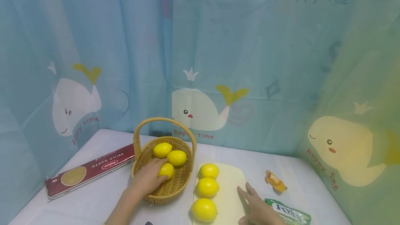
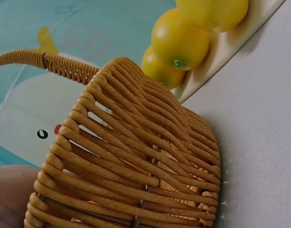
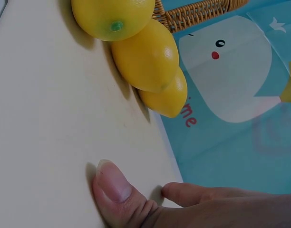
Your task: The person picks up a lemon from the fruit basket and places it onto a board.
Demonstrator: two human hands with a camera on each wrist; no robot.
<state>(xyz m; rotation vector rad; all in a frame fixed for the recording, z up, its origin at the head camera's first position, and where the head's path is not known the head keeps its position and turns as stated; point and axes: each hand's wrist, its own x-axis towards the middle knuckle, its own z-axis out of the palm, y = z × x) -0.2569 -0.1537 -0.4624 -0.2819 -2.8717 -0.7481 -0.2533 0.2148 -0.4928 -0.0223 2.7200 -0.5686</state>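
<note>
My left hand (image 1: pixel 149 178) reaches into the wicker basket (image 1: pixel 179 180) and grips a yellow lemon (image 1: pixel 167 171), thumb on the near side and fingers over the far side. Two other lemons, one at the back (image 1: pixel 162 150) and one to the right (image 1: pixel 177 158), lie beside it. In the left wrist view the basket wall (image 2: pixel 131 147) hides the grip. My right hand (image 1: pixel 257 207) rests with spread fingers on the right part of a cream cutting board (image 1: pixel 229 183); its thumb (image 3: pixel 114 190) touches the surface. Three lemons (image 1: pixel 207 187) stand in a row along the board's left side.
A dark red Primo Gusto pasta pack (image 1: pixel 93 171) lies left of the basket, partly behind it. Right of the board are a small orange wrapped item (image 1: pixel 275 181) and a green Fox's packet (image 1: pixel 289 212). A whale-print curtain (image 1: pixel 200 61) closes off the back.
</note>
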